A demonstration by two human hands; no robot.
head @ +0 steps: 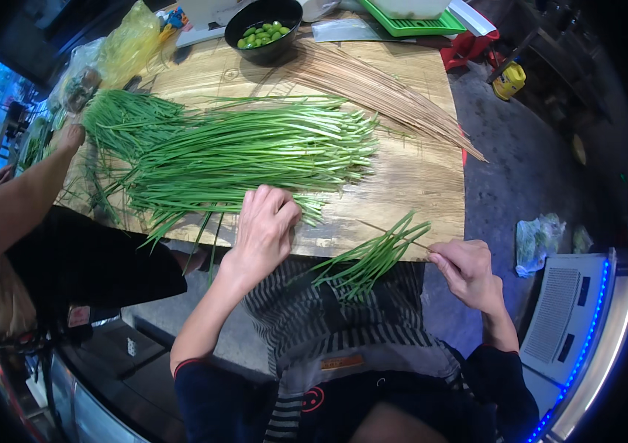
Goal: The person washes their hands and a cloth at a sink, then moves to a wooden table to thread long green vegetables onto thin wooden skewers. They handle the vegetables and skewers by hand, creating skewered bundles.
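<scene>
A wide spread of long green chives [253, 147] lies across the wooden table, white ends to the right. At its near edge my left hand [267, 219] rests on the stalks with curled fingers; whether it pinches any is hidden. My right hand [463, 271] grips the end of a thin wooden skewer [422, 245] at the table's near right edge. Several green chive pieces [372, 255] are threaded on that skewer and hang over the edge in front of the striped apron. More wooden skewers [386, 94] lie in a loose fan beyond the chives.
A black bowl of small green fruits [263, 36], a cleaver [353, 32] and a green tray [436, 25] stand along the far side. Plastic bags [126, 44] lie at the far left. Another person's arm [32, 188] reaches over the table's left end.
</scene>
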